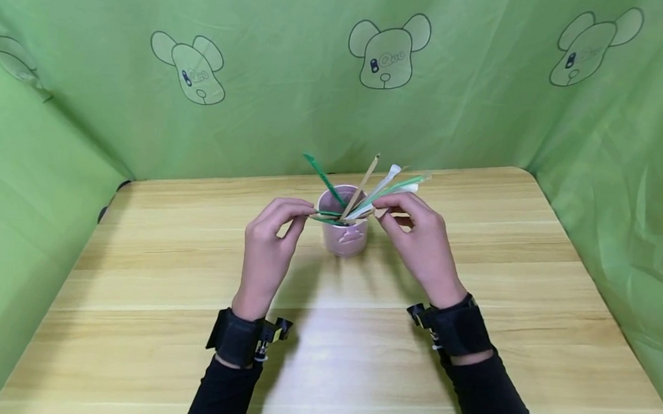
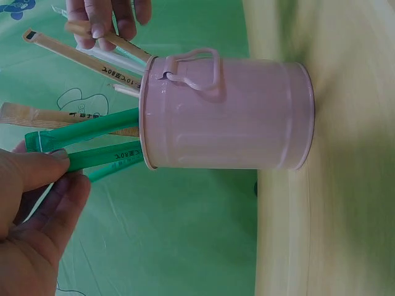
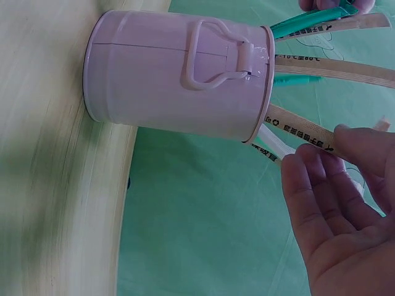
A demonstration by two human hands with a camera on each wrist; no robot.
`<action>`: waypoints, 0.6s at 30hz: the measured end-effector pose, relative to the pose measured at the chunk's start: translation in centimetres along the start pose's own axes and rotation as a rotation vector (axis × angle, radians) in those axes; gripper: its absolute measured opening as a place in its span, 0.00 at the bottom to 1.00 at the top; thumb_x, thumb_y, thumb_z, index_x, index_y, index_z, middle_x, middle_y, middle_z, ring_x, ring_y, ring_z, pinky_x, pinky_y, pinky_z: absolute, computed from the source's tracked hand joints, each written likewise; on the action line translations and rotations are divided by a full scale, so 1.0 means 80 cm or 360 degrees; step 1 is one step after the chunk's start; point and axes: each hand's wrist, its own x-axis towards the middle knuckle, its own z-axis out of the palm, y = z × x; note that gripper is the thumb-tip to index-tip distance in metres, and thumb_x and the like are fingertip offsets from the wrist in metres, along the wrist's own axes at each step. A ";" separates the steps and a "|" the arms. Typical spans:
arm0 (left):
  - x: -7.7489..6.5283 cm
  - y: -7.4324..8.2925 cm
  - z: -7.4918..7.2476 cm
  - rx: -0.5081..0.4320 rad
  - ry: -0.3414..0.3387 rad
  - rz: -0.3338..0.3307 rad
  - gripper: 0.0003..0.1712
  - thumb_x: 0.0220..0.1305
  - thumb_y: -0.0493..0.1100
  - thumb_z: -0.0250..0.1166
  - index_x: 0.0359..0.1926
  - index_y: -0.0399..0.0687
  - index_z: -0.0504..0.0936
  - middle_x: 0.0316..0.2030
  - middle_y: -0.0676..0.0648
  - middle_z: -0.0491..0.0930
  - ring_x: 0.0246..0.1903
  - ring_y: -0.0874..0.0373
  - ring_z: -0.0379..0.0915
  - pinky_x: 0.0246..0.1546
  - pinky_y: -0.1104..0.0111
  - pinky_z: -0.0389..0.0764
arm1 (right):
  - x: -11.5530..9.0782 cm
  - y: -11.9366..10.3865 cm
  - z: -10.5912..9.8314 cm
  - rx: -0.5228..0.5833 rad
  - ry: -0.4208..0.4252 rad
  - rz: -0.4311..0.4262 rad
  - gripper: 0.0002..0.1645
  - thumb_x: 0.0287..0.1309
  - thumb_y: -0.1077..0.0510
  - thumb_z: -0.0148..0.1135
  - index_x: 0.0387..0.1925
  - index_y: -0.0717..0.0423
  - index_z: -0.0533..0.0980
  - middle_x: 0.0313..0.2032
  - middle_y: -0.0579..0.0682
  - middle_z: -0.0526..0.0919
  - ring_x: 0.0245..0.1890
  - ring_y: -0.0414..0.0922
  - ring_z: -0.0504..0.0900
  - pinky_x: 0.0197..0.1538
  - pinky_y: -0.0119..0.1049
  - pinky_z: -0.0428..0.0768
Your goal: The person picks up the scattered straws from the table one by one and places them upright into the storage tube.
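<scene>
A pink metal bucket-like cup with small wire handles stands upright on the table, several wrapped straws leaning out of its mouth. My left hand is at the cup's left rim. Its thumb and fingers pinch a green-wrapped straw by the upper end, while the straw's lower end is inside the cup. On the right, my right hand pinches a brown paper-wrapped straw with printed lettering, also still in the cup. Between the hands lean another brown straw, a green one and white ones.
The cup sits toward the back of a light wood table. Green curtains printed with bear heads hang behind and at both sides. Each wrist wears a black strap with a small camera.
</scene>
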 end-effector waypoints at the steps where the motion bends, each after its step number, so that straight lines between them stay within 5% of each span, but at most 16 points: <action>1: 0.000 -0.001 0.000 0.0002 -0.0006 -0.0006 0.10 0.71 0.25 0.67 0.44 0.39 0.91 0.46 0.47 0.88 0.47 0.53 0.85 0.53 0.65 0.85 | 0.000 0.000 0.000 -0.0003 -0.0004 0.0005 0.15 0.67 0.73 0.65 0.51 0.59 0.86 0.50 0.50 0.87 0.50 0.46 0.85 0.53 0.43 0.86; 11: -0.004 -0.010 0.005 0.0020 -0.0134 -0.0136 0.14 0.70 0.24 0.67 0.53 0.37 0.86 0.50 0.43 0.84 0.52 0.54 0.82 0.56 0.66 0.83 | 0.000 0.002 0.000 -0.0034 -0.0023 0.0046 0.17 0.68 0.73 0.63 0.53 0.57 0.85 0.52 0.49 0.86 0.52 0.45 0.84 0.53 0.42 0.86; 18: -0.005 -0.011 0.006 0.0020 -0.0177 -0.0208 0.18 0.71 0.27 0.67 0.60 0.38 0.84 0.53 0.42 0.83 0.54 0.52 0.79 0.55 0.57 0.84 | 0.001 0.004 -0.005 -0.0038 -0.0058 0.0061 0.19 0.70 0.69 0.66 0.59 0.57 0.84 0.56 0.50 0.86 0.54 0.48 0.84 0.54 0.47 0.86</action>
